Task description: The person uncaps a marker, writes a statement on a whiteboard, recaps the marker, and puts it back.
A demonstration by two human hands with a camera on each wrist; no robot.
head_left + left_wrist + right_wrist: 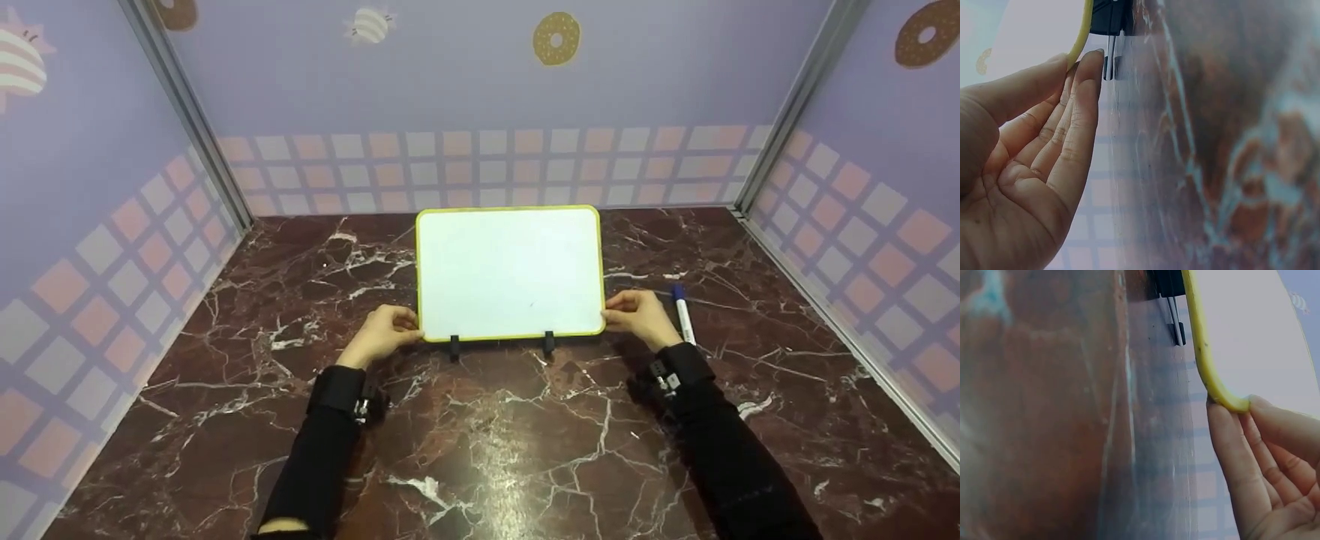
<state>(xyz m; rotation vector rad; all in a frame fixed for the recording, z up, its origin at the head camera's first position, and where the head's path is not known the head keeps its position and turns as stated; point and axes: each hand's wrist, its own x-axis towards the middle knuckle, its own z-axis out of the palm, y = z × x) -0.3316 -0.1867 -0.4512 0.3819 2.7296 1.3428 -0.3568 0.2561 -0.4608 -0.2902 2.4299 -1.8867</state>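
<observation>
A small whiteboard [510, 270] with a yellow rim stands tilted back on a black stand [549, 343], whose two front feet show under its lower edge. My left hand [381, 331] pinches the lower left corner between thumb and fingers; in the left wrist view the thumb [1033, 84] lies on the white face. At the lower right corner my right hand [642, 315] does the same, its thumb and forefinger on the yellow rim [1207, 365] in the right wrist view. A small dark mark shows low on the board's face.
A white marker [683, 313] with a blue cap lies on the dark marbled table [480, 442], just right of my right hand. Patterned panels [487, 90] wall in the back and both sides.
</observation>
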